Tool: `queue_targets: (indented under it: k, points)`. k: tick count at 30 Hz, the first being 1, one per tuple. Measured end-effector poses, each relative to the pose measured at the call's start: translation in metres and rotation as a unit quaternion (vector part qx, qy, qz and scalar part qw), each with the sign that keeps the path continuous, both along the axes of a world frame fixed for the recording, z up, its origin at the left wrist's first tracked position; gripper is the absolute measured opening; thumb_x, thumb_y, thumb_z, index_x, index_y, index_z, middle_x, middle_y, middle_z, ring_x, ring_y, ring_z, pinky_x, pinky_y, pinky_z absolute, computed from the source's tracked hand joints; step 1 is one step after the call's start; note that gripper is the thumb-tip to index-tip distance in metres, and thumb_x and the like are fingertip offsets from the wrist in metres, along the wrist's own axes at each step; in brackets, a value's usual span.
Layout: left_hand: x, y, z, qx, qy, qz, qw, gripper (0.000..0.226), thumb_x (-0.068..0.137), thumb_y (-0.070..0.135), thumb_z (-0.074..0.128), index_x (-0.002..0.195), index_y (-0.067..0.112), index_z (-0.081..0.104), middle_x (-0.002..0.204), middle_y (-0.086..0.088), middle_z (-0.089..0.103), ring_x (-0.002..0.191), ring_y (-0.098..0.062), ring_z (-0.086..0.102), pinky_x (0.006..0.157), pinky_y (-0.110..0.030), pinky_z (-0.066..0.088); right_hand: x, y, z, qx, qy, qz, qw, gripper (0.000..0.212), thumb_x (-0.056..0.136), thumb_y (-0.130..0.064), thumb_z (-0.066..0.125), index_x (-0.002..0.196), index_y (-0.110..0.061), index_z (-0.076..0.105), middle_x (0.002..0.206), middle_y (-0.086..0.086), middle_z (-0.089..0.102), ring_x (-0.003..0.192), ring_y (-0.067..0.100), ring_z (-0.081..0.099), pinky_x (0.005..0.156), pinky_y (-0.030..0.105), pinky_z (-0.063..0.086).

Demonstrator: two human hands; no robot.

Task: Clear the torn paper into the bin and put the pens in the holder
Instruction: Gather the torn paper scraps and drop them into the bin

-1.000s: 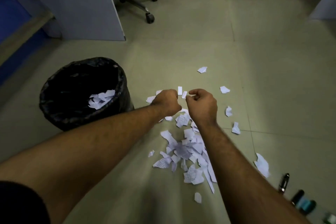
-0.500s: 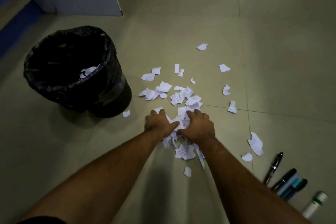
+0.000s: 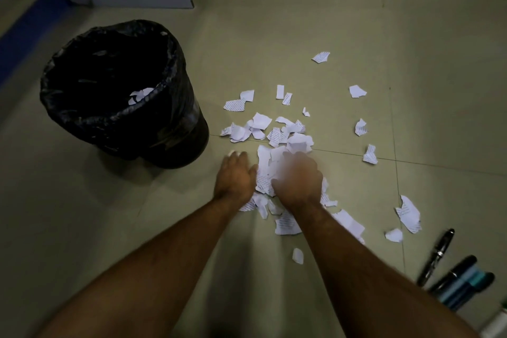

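Pressing down on torn paper scraps (image 3: 277, 170): left hand (image 3: 234, 177) flat, spread; right hand (image 3: 297, 181) blurring, grip unclear. Loose scoop risking scraps spilling beside bin (image 3: 118, 90).

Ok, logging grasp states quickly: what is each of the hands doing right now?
Left hand: open, palm down on the floor beside the torn paper, holding nothing.
Right hand: motion-blurred over the pile; grip cannot be told.

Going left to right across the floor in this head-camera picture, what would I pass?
Black-lined bin → left hand → right hand, both on the torn paper pile → black pen → markers.
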State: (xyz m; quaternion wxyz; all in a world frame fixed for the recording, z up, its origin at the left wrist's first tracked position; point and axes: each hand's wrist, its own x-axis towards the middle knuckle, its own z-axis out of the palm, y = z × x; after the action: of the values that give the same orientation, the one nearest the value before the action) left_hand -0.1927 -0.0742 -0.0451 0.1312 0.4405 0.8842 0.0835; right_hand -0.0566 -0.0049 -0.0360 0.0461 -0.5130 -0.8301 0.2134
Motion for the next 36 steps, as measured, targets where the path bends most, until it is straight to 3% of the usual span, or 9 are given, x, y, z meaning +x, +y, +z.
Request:
queue_targets:
  k: [4,8,12,15,19,21,25,31,36]
  points:
    - [0.002,0.021,-0.001,0.042,0.000,0.012,0.999,0.051,0.098,0.022,0.045,0.148,0.013,0.035,0.155,-0.014,0.033,0.138,-0.031,0.037,0.110,-0.039,0.034,-0.003,0.012,0.003,0.035,0.021,-0.011,0.999,0.077,0.067,-0.046,0.073,0.136,-0.021,0.051,0.138,0.014,0.052,0.121,0.038,0.051,0.093,0.046,0.045]
    - [-0.022,0.059,0.007,-0.042,0.009,0.012,0.999,0.064,0.096,0.021,0.045,0.154,0.019,0.020,0.162,-0.012,0.016,0.147,-0.034,0.022,0.116,-0.043,0.028,-0.011,0.036,0.001,-0.014,0.018,0.015,1.000,0.090,0.074,-0.057,0.067,0.150,-0.021,0.036,0.156,0.017,0.032,0.144,0.038,0.030,0.111,0.049,0.032]
    - [-0.023,0.059,0.011,-0.107,-0.025,-0.138,0.984,0.047,0.102,0.032,0.034,0.148,0.026,0.034,0.159,-0.007,0.027,0.144,-0.034,0.026,0.114,-0.048,0.032,-0.011,0.044,-0.002,-0.026,0.001,0.072,0.997,0.094,0.062,-0.073,0.052,0.143,-0.025,0.048,0.150,0.012,0.046,0.139,0.034,0.040,0.112,0.046,0.036]
    - [-0.011,0.032,0.017,-0.093,-0.023,-0.165,0.982,0.046,0.100,0.042,0.038,0.144,0.027,0.040,0.152,-0.004,0.037,0.136,-0.029,0.037,0.104,-0.047,0.042,-0.003,0.033,0.001,-0.031,0.013,0.066,0.997,0.079,0.069,-0.060,0.064,0.134,-0.017,0.058,0.139,0.015,0.055,0.129,0.037,0.049,0.105,0.044,0.040]
    - [-0.002,0.019,0.014,-0.238,-0.074,-0.164,0.955,0.111,0.067,0.059,0.074,0.152,0.032,0.007,0.161,-0.007,0.012,0.146,-0.034,0.017,0.111,-0.052,0.036,0.007,0.016,0.003,0.000,0.000,0.051,0.999,0.061,0.075,-0.046,0.065,0.129,-0.019,0.061,0.137,0.013,0.056,0.121,0.037,0.053,0.098,0.042,0.044]
    - [0.010,0.019,0.016,-0.279,-0.073,-0.148,0.946,0.123,0.062,0.062,0.079,0.153,0.034,0.002,0.163,-0.008,0.002,0.148,-0.038,0.008,0.112,-0.053,0.035,0.007,0.011,0.001,0.000,-0.033,0.047,0.998,0.061,0.080,-0.051,0.066,0.134,-0.024,0.056,0.144,0.010,0.050,0.124,0.033,0.050,0.099,0.041,0.043]
    - [0.033,0.020,0.018,-0.209,0.017,-0.129,0.969,0.087,0.072,0.047,0.081,0.144,0.029,0.037,0.148,-0.008,0.038,0.131,-0.032,0.040,0.096,-0.038,0.047,-0.001,0.006,0.002,-0.028,-0.039,0.035,0.998,0.044,0.088,-0.043,0.062,0.128,-0.025,0.060,0.128,0.007,0.055,0.109,0.028,0.056,0.086,0.035,0.049]
    - [0.026,0.027,0.018,-0.244,-0.040,-0.112,0.963,0.088,0.053,0.039,0.094,0.129,0.015,0.056,0.132,-0.007,0.056,0.117,-0.027,0.055,0.100,-0.034,0.044,0.002,0.009,0.003,-0.085,0.055,-0.027,0.995,0.029,0.092,-0.030,0.056,0.117,-0.019,0.067,0.112,0.009,0.064,0.101,0.028,0.063,0.083,0.029,0.044]
    - [0.013,0.019,0.023,-0.045,-0.110,0.038,0.992,0.027,0.085,0.018,0.069,0.111,0.010,0.072,0.113,-0.009,0.071,0.099,-0.026,0.066,0.088,-0.030,0.050,0.001,0.014,0.006,-0.101,0.161,-0.136,0.972,0.020,0.091,-0.017,0.061,0.105,-0.013,0.075,0.108,0.009,0.072,0.098,0.028,0.066,0.079,0.023,0.041]
